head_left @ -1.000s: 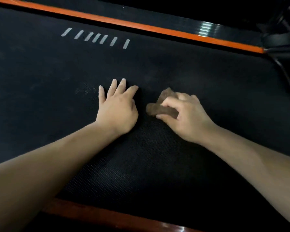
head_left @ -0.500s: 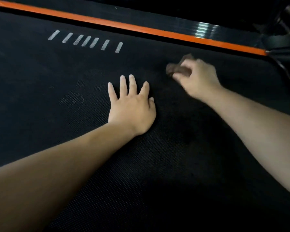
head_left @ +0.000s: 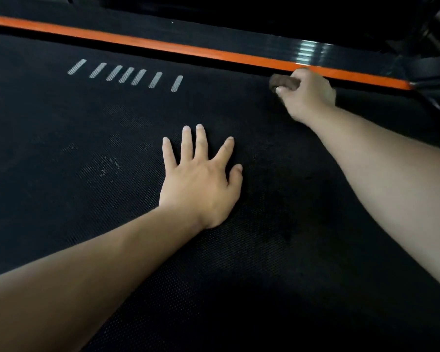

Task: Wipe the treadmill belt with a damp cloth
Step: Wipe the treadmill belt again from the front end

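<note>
Most of the cloth [head_left: 283, 82] is hidden inside the right hand [head_left: 309, 96] at the belt's far edge. Both forearms [head_left: 87, 283] run off the frame. The treadmill belt [head_left: 48, 212] is cropped left and below, and the upper-right machinery [head_left: 432, 64] is lost in darkness.

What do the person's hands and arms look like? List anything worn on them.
Nothing worn shows. The left hand and right hand are bare: no gloves, and no ring or watch is visible. The left forearm and right forearm are bare too, with no sleeve up to the picture's edge. The left hand's nails look short and unpainted.
</note>
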A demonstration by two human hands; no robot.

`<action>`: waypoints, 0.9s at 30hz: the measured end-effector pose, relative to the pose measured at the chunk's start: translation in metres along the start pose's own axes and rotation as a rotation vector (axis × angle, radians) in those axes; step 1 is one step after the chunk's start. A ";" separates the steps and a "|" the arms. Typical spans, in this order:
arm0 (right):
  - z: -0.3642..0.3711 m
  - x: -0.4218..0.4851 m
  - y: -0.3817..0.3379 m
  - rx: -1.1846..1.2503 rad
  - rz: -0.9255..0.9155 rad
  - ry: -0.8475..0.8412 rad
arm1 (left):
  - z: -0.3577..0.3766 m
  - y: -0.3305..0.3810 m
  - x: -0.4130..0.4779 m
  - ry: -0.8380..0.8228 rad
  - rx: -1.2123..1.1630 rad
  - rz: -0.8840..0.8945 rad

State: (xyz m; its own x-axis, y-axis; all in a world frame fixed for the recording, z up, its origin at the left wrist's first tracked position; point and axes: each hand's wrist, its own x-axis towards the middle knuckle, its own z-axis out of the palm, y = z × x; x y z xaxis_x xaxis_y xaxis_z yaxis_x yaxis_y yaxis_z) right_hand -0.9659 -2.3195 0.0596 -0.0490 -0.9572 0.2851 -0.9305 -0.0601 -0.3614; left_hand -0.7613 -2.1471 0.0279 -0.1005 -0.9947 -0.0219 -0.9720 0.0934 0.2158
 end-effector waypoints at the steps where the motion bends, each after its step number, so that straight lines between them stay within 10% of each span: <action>1: 0.006 0.000 -0.003 -0.015 0.005 0.005 | -0.001 0.000 0.000 -0.003 -0.002 0.001; 6: 0.012 -0.023 -0.011 0.038 -0.264 -0.133 | -0.001 0.001 0.001 -0.001 0.018 -0.003; 11: 0.006 0.032 0.009 -0.056 0.102 0.061 | -0.001 0.000 0.002 -0.004 0.004 0.006; 17: 0.011 -0.001 0.007 0.032 -0.149 -0.092 | -0.002 0.002 0.001 -0.004 0.019 -0.002; 22: -0.004 0.029 0.025 -0.077 0.119 0.070 | -0.001 0.001 0.002 0.004 0.014 0.003; 27: -0.010 -0.015 0.023 0.041 -0.060 -0.130 | 0.000 0.002 0.002 0.002 0.022 -0.003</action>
State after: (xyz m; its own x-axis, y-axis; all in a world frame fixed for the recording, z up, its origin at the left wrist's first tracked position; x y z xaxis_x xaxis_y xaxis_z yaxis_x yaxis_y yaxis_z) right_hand -0.9904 -2.3035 0.0556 0.0566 -0.9800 0.1910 -0.9145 -0.1277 -0.3840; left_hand -0.7633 -2.1486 0.0285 -0.0972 -0.9950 -0.0209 -0.9767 0.0914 0.1943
